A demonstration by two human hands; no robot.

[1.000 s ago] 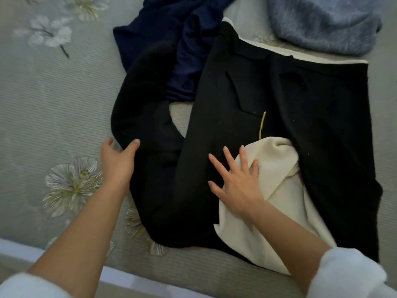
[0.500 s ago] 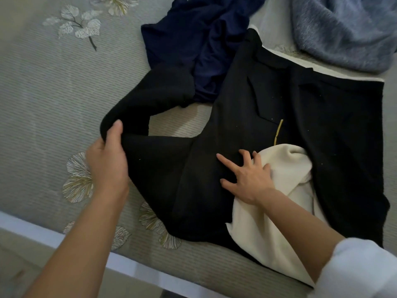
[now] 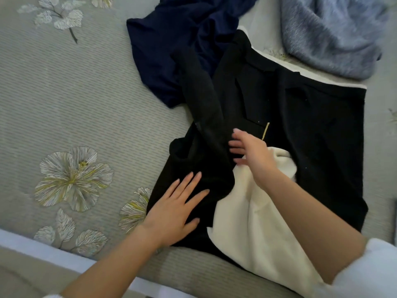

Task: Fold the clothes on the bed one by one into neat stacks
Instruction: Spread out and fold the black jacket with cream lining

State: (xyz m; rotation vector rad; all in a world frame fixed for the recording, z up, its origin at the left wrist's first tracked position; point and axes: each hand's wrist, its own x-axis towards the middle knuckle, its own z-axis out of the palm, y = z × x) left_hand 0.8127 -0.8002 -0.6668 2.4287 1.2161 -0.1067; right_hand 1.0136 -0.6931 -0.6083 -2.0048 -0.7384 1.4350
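Soft dim light; perhaps slight motion blur

Under everything you have a grey-green ribbed bedspread [image 3: 86,104]. At your 9 o'clock it carries a large embroidered flower [image 3: 72,178], white petals with yellow streaks, and pale leaves [image 3: 64,231] just below it toward 8. A smaller bloom [image 3: 134,209] sits right of that, partly covered. Up at 11 o'clock you'll see a white sprig on a dark stem [image 3: 60,17]. A white strip [image 3: 43,248] runs along the near edge at 7 o'clock. At 3 o'clock, a dark object [image 3: 394,220] is cut off by the frame; you can't tell what it is.
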